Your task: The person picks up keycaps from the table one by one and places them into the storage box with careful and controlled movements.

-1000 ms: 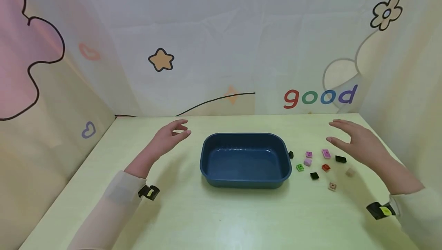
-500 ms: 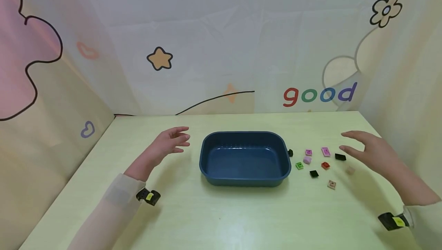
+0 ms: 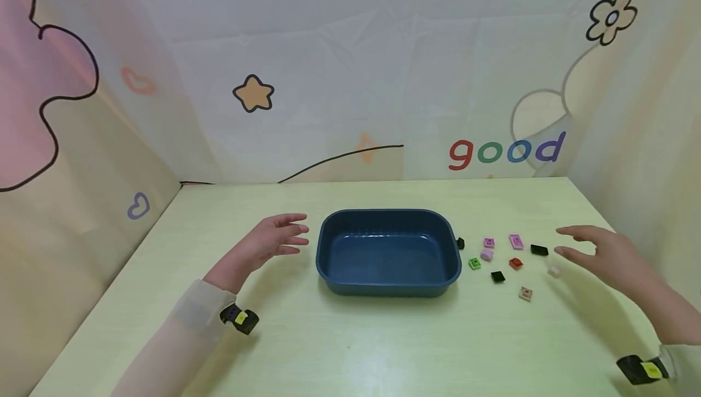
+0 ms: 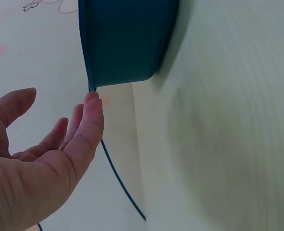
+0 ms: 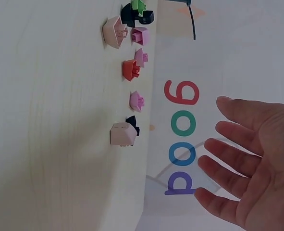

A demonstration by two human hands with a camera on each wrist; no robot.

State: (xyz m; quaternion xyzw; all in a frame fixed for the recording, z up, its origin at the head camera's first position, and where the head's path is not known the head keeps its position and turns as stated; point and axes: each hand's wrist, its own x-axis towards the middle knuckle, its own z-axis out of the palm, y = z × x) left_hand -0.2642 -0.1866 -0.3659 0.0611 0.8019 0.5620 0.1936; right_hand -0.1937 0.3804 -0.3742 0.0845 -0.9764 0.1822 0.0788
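Multicolour lettering (image 3: 507, 151) on pale cloth backdrop (image 3: 328, 98) reads "good". Small plastic keycaps (image 3: 516, 263) (pink, red, green, black, beige) on pale-green worktop (image 3: 350, 354), right of glossy dark-blue rectangular tray (image 3: 389, 289). Left grip (image 3: 270, 243) spread beside tray; right grip (image 3: 613, 260) spread near keycaps.

Glossy blue tray (image 3: 389, 289), smooth plastic-looking keycaps (image 3: 515, 242).

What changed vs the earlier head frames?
Right hand moved right and down in the head view; left hand shifted down a little, more of its fingers now showing. Nothing grasped or let go. Blue tray and small pieces beside it stayed put.
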